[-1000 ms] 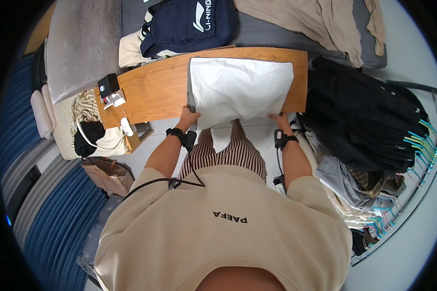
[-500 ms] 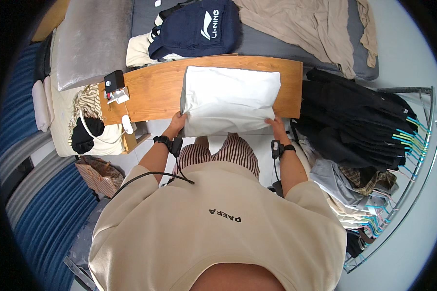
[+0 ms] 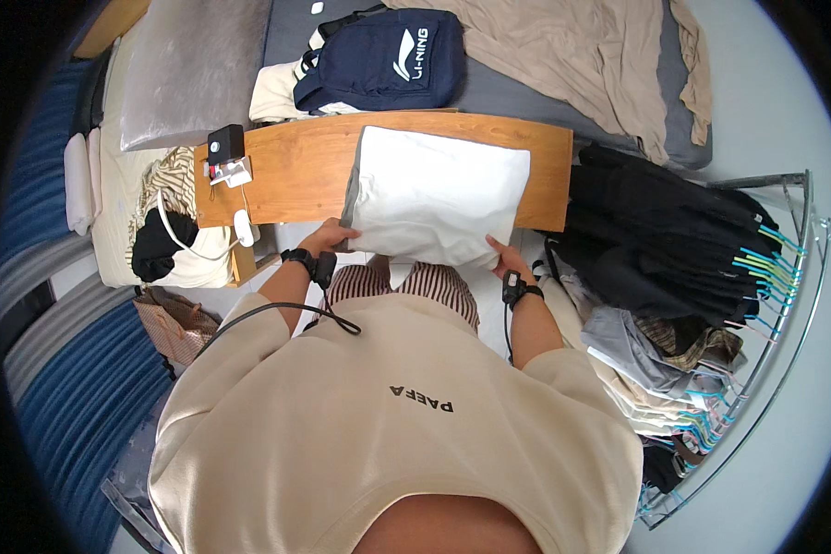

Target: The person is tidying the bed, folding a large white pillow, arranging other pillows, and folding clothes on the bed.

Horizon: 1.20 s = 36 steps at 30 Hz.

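A flat white bag (image 3: 439, 194) with a grey strip along its left edge lies partly on the wooden table (image 3: 291, 175), its near part hanging past the table's front edge over my lap. It looks slightly creased, like soft plastic. My left hand (image 3: 332, 236) grips its near left corner, fingers closed on the edge. At the near right corner, my right hand (image 3: 507, 257) pinches the bag, thumb on top and the other fingers mostly hidden beneath. Both wrists carry black strapped devices with cables.
A black box (image 3: 225, 144) and a white power strip (image 3: 234, 173) sit at the table's left end. Behind lies a dark blue backpack (image 3: 383, 63) on the bed. To the right stands a rack with dark clothes (image 3: 660, 231); a checked bag (image 3: 177, 323) is at the left.
The bag's near right corner has come toward me and left with my right hand, tilting the bag slightly. My left hand keeps its hold. The whole view has shifted a little.
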### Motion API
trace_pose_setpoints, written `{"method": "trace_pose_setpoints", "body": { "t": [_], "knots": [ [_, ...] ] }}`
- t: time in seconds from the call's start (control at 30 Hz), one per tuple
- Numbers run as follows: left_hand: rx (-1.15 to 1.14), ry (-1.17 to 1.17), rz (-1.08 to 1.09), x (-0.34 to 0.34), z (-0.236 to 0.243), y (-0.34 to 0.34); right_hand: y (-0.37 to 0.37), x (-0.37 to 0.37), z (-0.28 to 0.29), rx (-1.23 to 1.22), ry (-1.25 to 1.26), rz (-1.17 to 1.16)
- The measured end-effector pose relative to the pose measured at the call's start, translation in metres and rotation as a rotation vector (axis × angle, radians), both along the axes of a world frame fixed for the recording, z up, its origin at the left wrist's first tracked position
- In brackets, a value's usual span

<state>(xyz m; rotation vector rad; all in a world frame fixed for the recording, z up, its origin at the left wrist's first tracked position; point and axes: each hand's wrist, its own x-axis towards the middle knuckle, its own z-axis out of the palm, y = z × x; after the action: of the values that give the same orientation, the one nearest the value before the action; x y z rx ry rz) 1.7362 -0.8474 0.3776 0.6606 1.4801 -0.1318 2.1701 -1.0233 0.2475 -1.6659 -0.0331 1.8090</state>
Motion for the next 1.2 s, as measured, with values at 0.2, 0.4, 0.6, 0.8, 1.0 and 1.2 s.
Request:
{"method": "trace_pose_setpoints", "body": {
  "t": [0.2, 0.4, 0.6, 0.8, 1.0, 1.2],
  "knots": [
    [-0.059, -0.073, 0.179, -0.007, 0.006, 0.015, 0.000, 0.005, 0.045, -0.475, 0.037, 0.275],
    [0.051, 0.069, 0.122, -0.029, 0.012, 0.019, 0.038, -0.041, 0.134, -0.399, 0.020, 0.129],
    [0.085, 0.080, 0.016, -0.055, -0.008, 0.037, 0.019, 0.002, 0.085, -0.302, 0.196, 0.325],
    [-0.003, 0.005, 0.049, -0.043, 0.014, 0.048, 0.013, 0.019, 0.046, -0.265, 0.009, 0.371],
    [0.209, -0.136, 0.155, 0.009, 0.048, 0.102, 0.049, 0.075, 0.012, 0.284, -0.160, 0.348],
    [0.190, -0.187, 0.337, 0.029, 0.030, 0.153, 0.137, 0.035, 0.071, -0.067, -0.172, -0.442]
  ]
}}
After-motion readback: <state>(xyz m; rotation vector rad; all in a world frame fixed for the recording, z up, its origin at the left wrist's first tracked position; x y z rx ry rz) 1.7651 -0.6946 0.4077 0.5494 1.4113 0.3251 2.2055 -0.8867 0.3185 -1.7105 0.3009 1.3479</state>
